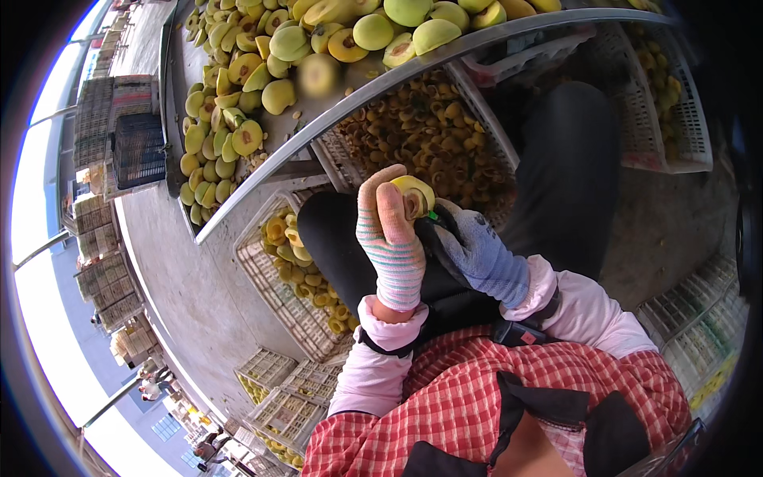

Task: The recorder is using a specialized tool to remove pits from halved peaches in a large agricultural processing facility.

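My left hand (pixel 390 238), in a striped knit glove, holds a halved yellow-green stone fruit (pixel 415 194) above my lap. The cut face, with a brown centre, is turned towards my right hand (pixel 477 247). That hand wears a blue-grey glove with dark palm coating and is closed around a small tool with a green part (pixel 434 215). The green part is close against the fruit's lower edge; the rest of the tool is hidden by the fingers. Beneath the hands, a crate holds many brownish stones and cut scraps (pixel 426 131).
A metal-rimmed table (pixel 286 149) carries a heap of halved fruit (pixel 244 68). Left of my knee stands a plastic crate (pixel 262 280) of hollowed halves (pixel 301 268). Another fruit crate (pixel 685 119) is at far right. Stacked crates (pixel 292 411) stand lower left; people appear in the distance.
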Demonstrator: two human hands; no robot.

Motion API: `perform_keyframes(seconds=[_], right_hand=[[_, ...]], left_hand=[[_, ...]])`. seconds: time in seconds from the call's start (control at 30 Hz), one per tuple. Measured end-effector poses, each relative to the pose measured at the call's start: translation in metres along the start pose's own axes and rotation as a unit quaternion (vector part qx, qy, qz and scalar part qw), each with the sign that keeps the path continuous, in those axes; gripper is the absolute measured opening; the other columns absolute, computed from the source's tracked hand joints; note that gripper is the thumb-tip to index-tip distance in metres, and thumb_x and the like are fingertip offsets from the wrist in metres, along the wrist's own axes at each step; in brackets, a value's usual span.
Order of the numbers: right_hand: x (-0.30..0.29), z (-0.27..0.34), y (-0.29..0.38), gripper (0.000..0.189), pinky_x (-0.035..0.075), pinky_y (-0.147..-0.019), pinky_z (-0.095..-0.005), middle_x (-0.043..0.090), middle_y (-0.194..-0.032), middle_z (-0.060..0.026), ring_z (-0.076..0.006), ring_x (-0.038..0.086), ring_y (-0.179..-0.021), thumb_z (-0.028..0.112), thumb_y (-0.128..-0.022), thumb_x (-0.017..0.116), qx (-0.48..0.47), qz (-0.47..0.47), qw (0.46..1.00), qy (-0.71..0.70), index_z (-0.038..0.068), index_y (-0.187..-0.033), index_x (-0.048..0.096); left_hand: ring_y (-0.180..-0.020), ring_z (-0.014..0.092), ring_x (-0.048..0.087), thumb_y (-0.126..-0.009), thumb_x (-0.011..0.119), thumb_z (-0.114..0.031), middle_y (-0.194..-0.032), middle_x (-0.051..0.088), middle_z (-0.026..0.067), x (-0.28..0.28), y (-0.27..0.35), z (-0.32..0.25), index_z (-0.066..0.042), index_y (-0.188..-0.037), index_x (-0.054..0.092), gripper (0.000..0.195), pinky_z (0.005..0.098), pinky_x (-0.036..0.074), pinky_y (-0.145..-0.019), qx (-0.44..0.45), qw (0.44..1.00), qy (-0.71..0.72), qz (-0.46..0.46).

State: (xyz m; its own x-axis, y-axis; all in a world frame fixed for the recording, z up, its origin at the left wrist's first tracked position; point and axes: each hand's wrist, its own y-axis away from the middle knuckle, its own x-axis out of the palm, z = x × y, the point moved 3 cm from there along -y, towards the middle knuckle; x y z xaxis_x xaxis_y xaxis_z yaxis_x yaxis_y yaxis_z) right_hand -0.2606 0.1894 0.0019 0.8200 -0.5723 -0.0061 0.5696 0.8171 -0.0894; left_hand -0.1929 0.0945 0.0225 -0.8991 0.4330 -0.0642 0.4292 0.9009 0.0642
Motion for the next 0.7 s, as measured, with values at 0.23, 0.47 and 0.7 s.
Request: perform_keyframes(seconds=[0.23, 0.47, 0.7], right_hand=[[0.003, -0.016, 0.016, 0.029, 0.041, -0.042, -0.0314, 0.055, -0.064, -0.0059, -0.0183, 0.053, -0.048, 0.031, -0.099, 0.044, 0.315, 0.164, 0.860, -0.367, 0.004, -0.095, 0.057], [0.029, -0.010, 0.017, 0.048, 0.034, -0.032, -0.0210, 0.045, -0.056, -0.0006, -0.0071, 0.040, -0.038, 0.054, -0.095, 0.042, 0.361, 0.292, 0.271, -0.843, 0.007, -0.085, 0.050], [0.020, -0.043, 0.009, 0.054, 0.035, -0.033, -0.0237, 0.045, -0.059, -0.0016, -0.0096, 0.041, -0.042, 0.052, -0.098, 0.033, 0.355, 0.258, 0.369, -0.819, 0.005, -0.094, 0.058]], left_hand=[[-0.068, 0.006, 0.054, -0.096, 0.052, -0.023, -0.079, 0.062, 0.0027, -0.002, -0.014, -0.005, -0.002, -0.105, 0.061, 0.025, 0.0205, 0.044, -0.063, 0.087, 0.980, -0.108, 0.139], [-0.074, 0.012, 0.059, -0.096, 0.046, -0.039, -0.084, 0.064, 0.0063, -0.002, -0.015, 0.027, 0.000, -0.101, 0.061, 0.042, 0.0250, 0.048, -0.071, -0.170, 0.948, 0.185, 0.197], [-0.083, 0.018, 0.062, -0.092, 0.054, -0.043, -0.096, 0.061, 0.0123, -0.130, -0.028, 0.011, -0.003, -0.111, 0.057, 0.045, 0.0279, 0.051, -0.070, -0.052, 0.985, 0.109, -0.125]])
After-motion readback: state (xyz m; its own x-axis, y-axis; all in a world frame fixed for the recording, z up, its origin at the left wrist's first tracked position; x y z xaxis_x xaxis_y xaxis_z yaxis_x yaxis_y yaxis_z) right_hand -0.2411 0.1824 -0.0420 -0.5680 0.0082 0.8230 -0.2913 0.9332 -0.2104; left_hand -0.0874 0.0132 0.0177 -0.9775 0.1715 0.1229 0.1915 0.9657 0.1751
